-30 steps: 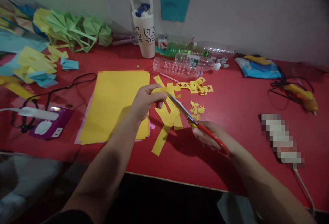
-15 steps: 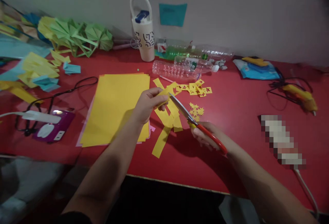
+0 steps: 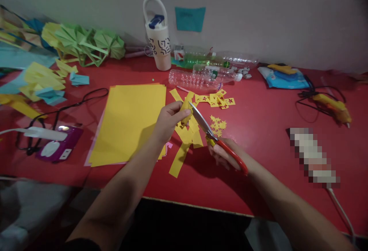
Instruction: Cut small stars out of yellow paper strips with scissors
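1. Pinched thumb against fingers, the left grip (image 3: 170,119) has hold of a yellow paper strip (image 3: 188,99), whether folded or layered I cannot tell. It is held up over the counter (image 3: 264,116), just off the fingers toward two o'clock; the upper end stands clear, presumably so that blades can reach it.
2. Curled around the handles, the right grip (image 3: 222,153) holds the scissors (image 3: 211,135), leaving no visible gap at the palm. Their tip points toward eleven o'clock from that hand, right beside the strip; I cannot tell whether it touches. Such an angle probably keeps both hands clear of the cutting edge.
3. Reading the clock from the left grip, loose strips (image 3: 178,164) lie crossed toward five o'clock, within easy reach.
4. At three o'clock sit small yellow stars (image 3: 217,124); at two, star-punched scraps (image 3: 215,99) lie in a separate heap, likely to keep shapes and offcuts from mixing.
5. Toward nine, a stack of yellow sheets (image 3: 129,120) lies flat, apparently set aside from the scissors' working space.
6. Clear bottles (image 3: 186,80) rest at one o'clock, a white tumbler (image 3: 159,47) upright at twelve.
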`<state>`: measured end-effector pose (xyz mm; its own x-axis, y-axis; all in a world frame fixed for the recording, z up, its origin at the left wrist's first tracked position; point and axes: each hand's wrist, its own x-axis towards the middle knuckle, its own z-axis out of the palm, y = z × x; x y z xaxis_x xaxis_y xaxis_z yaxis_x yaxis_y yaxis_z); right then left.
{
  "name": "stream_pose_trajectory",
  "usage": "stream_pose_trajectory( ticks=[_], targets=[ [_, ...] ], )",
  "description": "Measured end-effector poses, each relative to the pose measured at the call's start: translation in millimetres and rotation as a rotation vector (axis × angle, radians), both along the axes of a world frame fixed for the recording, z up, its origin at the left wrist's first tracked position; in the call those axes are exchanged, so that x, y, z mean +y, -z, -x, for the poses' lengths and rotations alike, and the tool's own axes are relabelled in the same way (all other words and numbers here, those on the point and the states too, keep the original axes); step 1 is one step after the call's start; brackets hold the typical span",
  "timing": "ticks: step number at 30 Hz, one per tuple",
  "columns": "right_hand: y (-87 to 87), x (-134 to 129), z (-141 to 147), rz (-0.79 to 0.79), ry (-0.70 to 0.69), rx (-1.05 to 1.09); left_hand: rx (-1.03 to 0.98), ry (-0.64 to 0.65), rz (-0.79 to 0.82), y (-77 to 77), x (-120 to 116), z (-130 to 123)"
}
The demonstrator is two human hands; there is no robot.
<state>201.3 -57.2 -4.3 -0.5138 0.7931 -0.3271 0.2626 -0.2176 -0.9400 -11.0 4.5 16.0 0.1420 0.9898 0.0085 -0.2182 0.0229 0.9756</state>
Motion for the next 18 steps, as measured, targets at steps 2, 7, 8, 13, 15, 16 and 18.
stream_pose_trajectory(
  ticks=[2, 7, 8, 13, 15, 16, 18],
  targets=[
    [0.6, -1.0, 0.8, -0.008, 0.000, 0.011, -0.018, 0.002, -0.005, -0.4, -1.2, -1.4],
    [-0.9, -2.1, 1.7, -0.009, 0.003, 0.008, -0.058, 0.008, 0.005, -1.2, -1.7, -2.7],
    [-1.3, -2.2, 1.9, -0.003, 0.008, 0.000, -0.061, 0.009, 0.009, -0.9, -1.5, -2.8],
    [-4.7, -2.2, 3.2, 0.031, 0.035, -0.029, -0.068, 0.017, 0.031, 0.3, -0.8, -2.7],
    [-5.8, -2.1, 3.8, 0.019, 0.025, -0.033, -0.071, 0.020, 0.040, 0.4, -1.0, -2.7],
    [-6.0, -2.2, 4.0, 0.010, 0.022, -0.031, -0.071, 0.020, 0.044, 0.4, -1.1, -2.7],
    [-5.5, -2.6, 4.6, 0.001, 0.031, -0.018, -0.071, 0.017, 0.053, 0.4, -1.5, -3.0]
  ],
)
